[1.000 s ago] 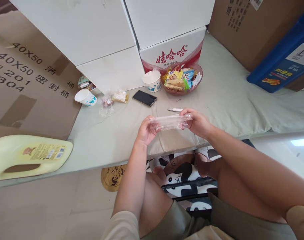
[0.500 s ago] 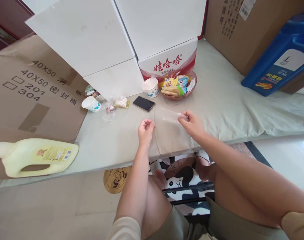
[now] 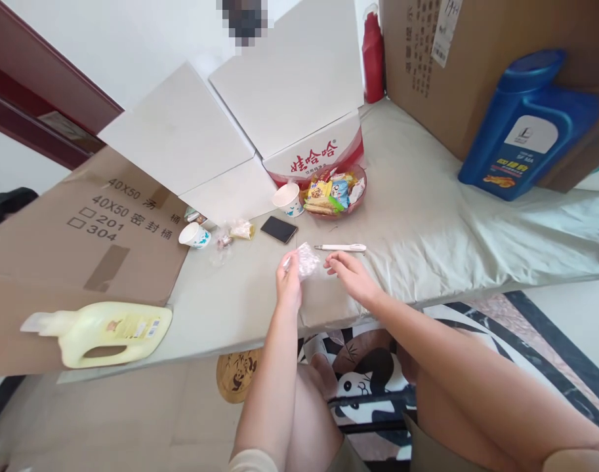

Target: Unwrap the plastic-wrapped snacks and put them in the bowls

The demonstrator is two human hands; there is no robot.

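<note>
Beyond the right hand (image 3: 352, 275): snack bowl (image 3: 357, 202), perhaps a pen (image 3: 343, 248).

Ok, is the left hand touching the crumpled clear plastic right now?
Touching. The head view shows the left hand gripping the crumpled clear plastic, which sticks out from its fingers toward the right hand.

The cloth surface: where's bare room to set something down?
Free: the cloth between the snack bowl and blue bottle, and between the yellow bottle and left hand. Crowded: before the white boxes, where paper cups, wrappers, phone and bowl cluster; and around the right hand, by crumpled plastic and a white pen-like tool.
</note>
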